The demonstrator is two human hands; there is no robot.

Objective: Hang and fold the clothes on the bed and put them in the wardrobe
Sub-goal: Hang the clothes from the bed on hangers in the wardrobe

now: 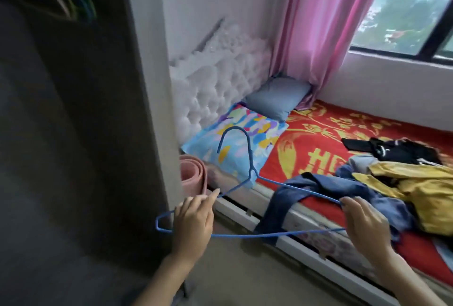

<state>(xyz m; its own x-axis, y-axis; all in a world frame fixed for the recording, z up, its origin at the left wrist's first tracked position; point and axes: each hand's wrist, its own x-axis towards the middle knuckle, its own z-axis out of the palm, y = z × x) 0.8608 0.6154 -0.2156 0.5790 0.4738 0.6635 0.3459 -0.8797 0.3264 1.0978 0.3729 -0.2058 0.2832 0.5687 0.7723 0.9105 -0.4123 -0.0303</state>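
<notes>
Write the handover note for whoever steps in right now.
The left grip and right grip each hold one end of the bare blue hanger beside the wardrobe.
Jeans, yellow garment and black garment lie heaped on the bed, jeans drooping over its edge.
Done: hanger in hand. Left: hang or fold every piece, put all away.

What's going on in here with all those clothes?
Someone is putting clothes away. Two hands hold a blue hanger in front of the bed: the left hand grips one end and the right hand the other. Nothing hangs on it yet. On the bed lie jeans, yellow clothes and black clothes in a heap. The wardrobe is on the left.
</notes>
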